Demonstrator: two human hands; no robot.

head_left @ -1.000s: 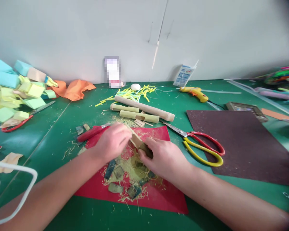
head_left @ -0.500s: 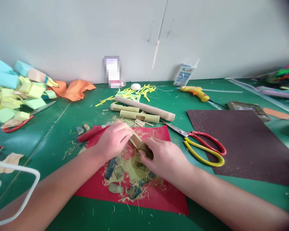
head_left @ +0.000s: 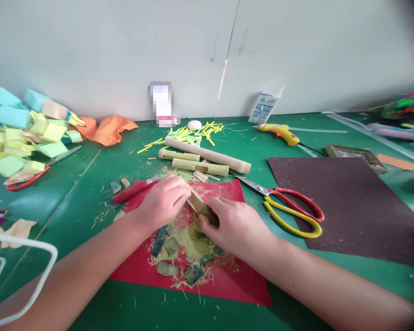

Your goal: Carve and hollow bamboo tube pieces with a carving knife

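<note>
A short piece of split bamboo (head_left: 199,205) lies slantwise between my hands, its hollow side partly showing. My right hand (head_left: 236,223) is closed around its near end, thumb along the side. At the far end my left hand (head_left: 165,200) is closed over the bamboo; its fingertips are hidden, so anything small under them cannot be seen. Beneath is a red sheet (head_left: 241,287) strewn with pale shavings, dust and several dark worn squares (head_left: 167,269). A red-handled knife (head_left: 129,192) lies just left of my left hand, its blade partly hidden.
Bamboo tubes (head_left: 200,167) and a wooden rod (head_left: 207,155) lie beyond my hands. Scissors (head_left: 293,207) rest at right, partly on a dark sheet (head_left: 345,207). Behind are a yellow glue gun (head_left: 279,134) and a carton (head_left: 265,108). Folded paper pieces (head_left: 17,138) crowd the left.
Both hands keep their hold on the bamboo and hardly move. The view shifts very slightly; the things on the table stay where they were.
</note>
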